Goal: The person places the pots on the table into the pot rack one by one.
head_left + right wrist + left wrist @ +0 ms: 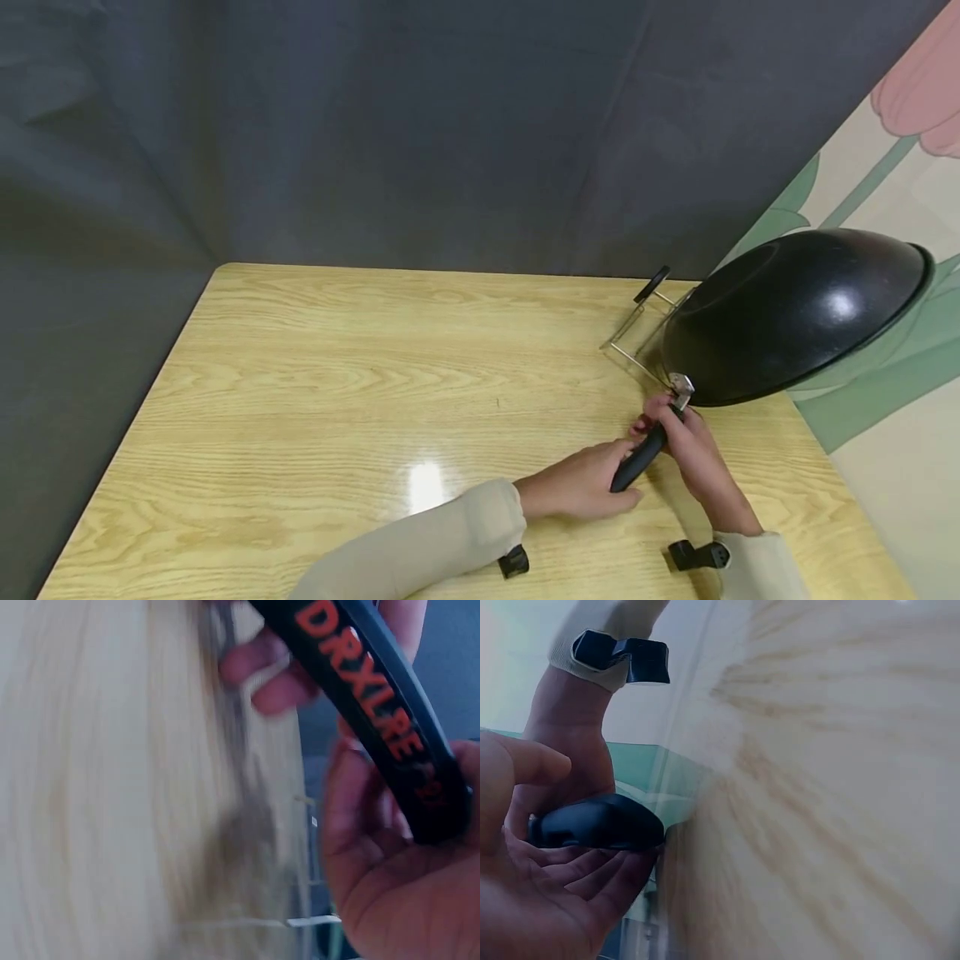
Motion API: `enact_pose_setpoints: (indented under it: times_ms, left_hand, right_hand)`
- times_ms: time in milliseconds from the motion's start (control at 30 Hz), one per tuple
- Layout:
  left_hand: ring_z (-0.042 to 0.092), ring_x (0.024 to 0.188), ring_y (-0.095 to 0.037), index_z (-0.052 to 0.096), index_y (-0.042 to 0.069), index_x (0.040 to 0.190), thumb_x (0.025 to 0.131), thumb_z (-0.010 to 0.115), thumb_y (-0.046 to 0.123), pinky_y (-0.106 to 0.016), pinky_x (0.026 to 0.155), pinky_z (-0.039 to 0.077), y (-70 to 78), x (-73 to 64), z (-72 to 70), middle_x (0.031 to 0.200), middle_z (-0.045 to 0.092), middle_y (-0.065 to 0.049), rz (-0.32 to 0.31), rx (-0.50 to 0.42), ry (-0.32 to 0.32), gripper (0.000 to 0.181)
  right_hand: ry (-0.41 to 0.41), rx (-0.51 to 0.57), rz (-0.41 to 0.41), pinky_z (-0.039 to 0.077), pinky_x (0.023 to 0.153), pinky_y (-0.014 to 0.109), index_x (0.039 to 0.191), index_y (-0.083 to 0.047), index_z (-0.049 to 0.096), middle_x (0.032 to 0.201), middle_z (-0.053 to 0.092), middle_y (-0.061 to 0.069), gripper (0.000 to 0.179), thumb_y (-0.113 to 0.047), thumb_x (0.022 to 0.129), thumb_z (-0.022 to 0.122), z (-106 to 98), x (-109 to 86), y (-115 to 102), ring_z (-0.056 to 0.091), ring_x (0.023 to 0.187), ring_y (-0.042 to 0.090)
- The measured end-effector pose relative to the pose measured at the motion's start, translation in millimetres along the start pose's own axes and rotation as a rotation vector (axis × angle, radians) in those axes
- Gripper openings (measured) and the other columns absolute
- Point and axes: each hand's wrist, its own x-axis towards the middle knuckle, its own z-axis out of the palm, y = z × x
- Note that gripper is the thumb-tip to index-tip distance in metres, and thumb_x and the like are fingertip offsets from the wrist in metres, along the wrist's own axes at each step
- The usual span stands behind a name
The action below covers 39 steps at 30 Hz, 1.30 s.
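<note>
A black wok point(802, 317) is tipped at the right end of the table, its rounded underside facing the head camera. My right hand point(693, 446) grips its black handle point(645, 458) close to the metal bracket point(681, 387). At the handle's free end is my left hand point(588, 483), with the end between thumb and fingers. In the left wrist view the left fingers point(592, 889) curve beneath the handle point(604, 823), while the thumb point(544, 761) stands apart from it. Red letters run along the handle point(375, 705) in the right wrist view.
A wire rack point(633, 354) with a black grip point(651, 284) stands on the wooden table point(337, 383), partly behind the wok. Dark cloth point(420, 142) hangs along the far edge and left side. A flower-patterned wall point(900, 417) borders the right.
</note>
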Motion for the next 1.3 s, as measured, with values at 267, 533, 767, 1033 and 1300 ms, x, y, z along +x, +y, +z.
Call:
enact_pose_setpoints:
  times_ms: [267,533,767,1033,1300]
  left_hand:
    - [0.055,0.096,0.002,0.038,0.011,0.156,0.103,0.060,0.040,-0.012,0.078,0.044,-0.1,-20.4,-12.5,0.118,0.058,0.010,-0.046,0.037,-0.052,0.064]
    - [0.055,0.124,-0.004,0.037,0.015,0.157,0.105,0.056,0.043,-0.021,0.097,0.046,1.8,-36.9,-30.3,0.138,0.056,0.004,-0.056,0.067,-0.015,0.062]
    - [0.055,0.121,-0.005,0.036,0.015,0.158,0.106,0.053,0.047,-0.022,0.095,0.048,-0.1,-50.1,-44.4,0.137,0.057,-0.001,-0.006,0.156,0.025,0.063]
    - [0.054,0.124,-0.010,0.033,0.011,0.159,0.107,0.050,0.047,-0.026,0.101,0.046,-3.9,-60.9,-56.8,0.143,0.054,-0.006,0.059,0.242,0.065,0.065]
    - [0.050,0.131,-0.011,0.030,0.011,0.159,0.107,0.049,0.048,-0.028,0.106,0.044,-13.3,-80.9,-74.7,0.152,0.047,-0.004,0.090,0.239,0.054,0.067]
  right_hand:
    - [-0.058,-0.428,-0.049,0.058,0.066,0.035,0.144,0.013,0.038,0.117,0.068,0.025,0.051,-0.022,0.109,0.051,-4.7,-16.4,-8.2,0.066,0.089,0.013]
    - [-0.090,-0.626,-0.012,0.058,0.076,0.049,0.145,0.008,0.027,0.132,0.053,0.036,0.064,-0.039,0.109,0.050,-1.3,-31.7,-23.6,0.066,0.104,0.046]
    - [-0.120,-0.805,0.010,0.046,0.092,0.070,0.157,0.010,0.000,0.142,0.042,0.045,0.090,-0.050,0.108,0.046,4.1,-47.0,-36.5,0.048,0.127,0.059]
    - [-0.096,-1.021,0.093,0.042,0.089,0.076,0.155,0.012,-0.011,0.145,0.032,0.048,0.107,-0.065,0.103,0.040,10.7,-64.2,-56.4,0.042,0.128,0.064]
    - [-0.010,-1.047,-0.196,0.045,0.091,0.073,0.160,0.004,0.018,0.149,0.041,0.038,0.091,-0.052,0.102,0.060,37.8,-82.4,-71.1,0.051,0.124,0.059]
